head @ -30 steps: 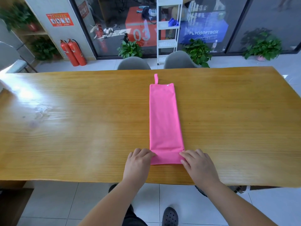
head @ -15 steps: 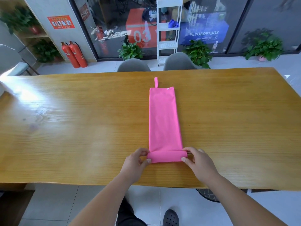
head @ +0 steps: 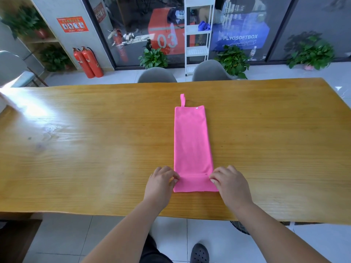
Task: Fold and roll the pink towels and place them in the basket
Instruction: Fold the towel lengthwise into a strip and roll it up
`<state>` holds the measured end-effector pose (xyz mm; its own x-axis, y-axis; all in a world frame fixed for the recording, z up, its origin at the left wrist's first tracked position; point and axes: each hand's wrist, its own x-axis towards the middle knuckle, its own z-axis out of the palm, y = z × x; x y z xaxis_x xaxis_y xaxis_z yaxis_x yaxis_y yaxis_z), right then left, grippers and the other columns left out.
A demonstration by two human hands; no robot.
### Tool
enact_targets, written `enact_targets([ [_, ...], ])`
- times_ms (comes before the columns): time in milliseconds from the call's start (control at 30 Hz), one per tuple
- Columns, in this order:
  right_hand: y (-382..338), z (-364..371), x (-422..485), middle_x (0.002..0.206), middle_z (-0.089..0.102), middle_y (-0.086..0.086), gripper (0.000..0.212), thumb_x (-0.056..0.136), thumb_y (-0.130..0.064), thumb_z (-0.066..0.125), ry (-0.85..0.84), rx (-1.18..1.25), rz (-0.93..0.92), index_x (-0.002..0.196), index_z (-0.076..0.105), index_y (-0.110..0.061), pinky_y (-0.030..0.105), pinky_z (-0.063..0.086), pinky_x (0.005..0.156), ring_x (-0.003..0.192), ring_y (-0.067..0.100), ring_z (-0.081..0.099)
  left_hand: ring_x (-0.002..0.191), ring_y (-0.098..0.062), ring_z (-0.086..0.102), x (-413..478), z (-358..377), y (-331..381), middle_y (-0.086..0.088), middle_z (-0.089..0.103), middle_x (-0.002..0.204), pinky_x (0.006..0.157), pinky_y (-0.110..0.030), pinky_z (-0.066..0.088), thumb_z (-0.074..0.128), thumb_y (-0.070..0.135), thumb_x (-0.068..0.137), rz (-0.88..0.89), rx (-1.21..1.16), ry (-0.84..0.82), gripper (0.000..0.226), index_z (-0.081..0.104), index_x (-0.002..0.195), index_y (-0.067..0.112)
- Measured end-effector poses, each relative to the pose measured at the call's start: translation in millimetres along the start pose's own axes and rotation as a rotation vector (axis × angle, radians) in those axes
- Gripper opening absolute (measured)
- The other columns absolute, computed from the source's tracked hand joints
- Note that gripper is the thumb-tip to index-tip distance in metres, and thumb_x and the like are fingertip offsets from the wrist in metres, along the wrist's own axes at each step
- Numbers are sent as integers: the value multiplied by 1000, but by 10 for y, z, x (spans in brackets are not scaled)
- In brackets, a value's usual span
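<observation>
Here's the pink towel [head: 192, 141], lying flat on the wooden worktop [head: 95, 149] as one long narrow strip that runs from 6 o'clock straight out to 12. Its near end is turned over into a short flat band, close to the worktop's near edge. At the far end a hanging loop [head: 182, 100] pokes out towards 12, with a small round tag [head: 197, 108] on the corner just beside it.

Both hands are on that band. The left hand [head: 161, 182] sits at its 9 o'clock side, fingers [head: 175, 178] curled in tight and pinching the towel's edge right at the fold line. The right hand [head: 230, 182] mirrors it at 3 o'clock, fingers [head: 214, 177] bent and gripping the opposite edge.

Now the writing. Behind the glass at 12 o'clock, a blue panel [head: 240, 37] reads "PLYOSOFTBOX" and a red panel [head: 167, 40] shows "03". At 10 o'clock there's a red notice [head: 72, 24] on the wall, its print too small to read.
</observation>
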<state>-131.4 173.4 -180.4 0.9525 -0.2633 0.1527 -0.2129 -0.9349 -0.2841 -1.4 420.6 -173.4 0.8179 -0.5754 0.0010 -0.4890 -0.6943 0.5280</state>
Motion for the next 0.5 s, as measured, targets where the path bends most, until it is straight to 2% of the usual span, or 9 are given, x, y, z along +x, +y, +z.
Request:
enact_targets([
  [100,32,84,-137,114,67,-21,19,98,-26,73,32,-43,-56,116,75,-31,31,50,74,92,12,53,98,-15,60,-136,77,-59,20,68,110,79,-37,51,72,15,97,134,147,117,21,77,110,31],
  [167,70,93,-242,127,65,-20,34,98,-37,70,22,-26,-71,131,71,-29,32,52,79,98,12,56,105,-15,61,-260,123,-107,19,67,125,81,-36,52,74,26,97,206,206,138,30,73,126,29],
  [233,103,93,-277,135,61,-20,52,92,-45,76,-26,-54,-96,140,66,-28,31,53,82,102,12,57,113,-14,58,-338,150,-130,18,62,139,87,-35,52,78,39,93,216,238,95,50,66,140,28],
  [300,125,90,-224,136,60,-21,61,86,-44,82,-74,-68,-73,142,64,-30,30,53,83,103,11,56,117,-14,57,-321,158,-117,19,59,143,91,-34,51,82,41,88,146,237,40,62,60,145,30],
  [400,89,12,-89,140,56,-27,57,93,-42,75,-163,2,12,147,58,-37,28,49,91,109,8,53,119,-12,57,-194,122,-50,23,58,142,98,-33,47,77,38,93,1,151,-27,57,58,146,35],
  [467,69,-58,-32,138,55,-28,53,99,-45,68,-226,154,122,149,50,-46,28,49,91,112,6,53,115,-9,58,-108,46,-36,26,60,132,101,-34,45,71,41,98,-61,62,-72,50,56,146,38],
  [500,69,-96,-26,131,57,-25,51,100,-47,66,-247,235,189,147,48,-52,26,49,85,108,4,55,110,-7,58,-80,5,-36,30,59,122,100,-34,45,69,43,99,-77,24,-88,47,56,144,40],
])
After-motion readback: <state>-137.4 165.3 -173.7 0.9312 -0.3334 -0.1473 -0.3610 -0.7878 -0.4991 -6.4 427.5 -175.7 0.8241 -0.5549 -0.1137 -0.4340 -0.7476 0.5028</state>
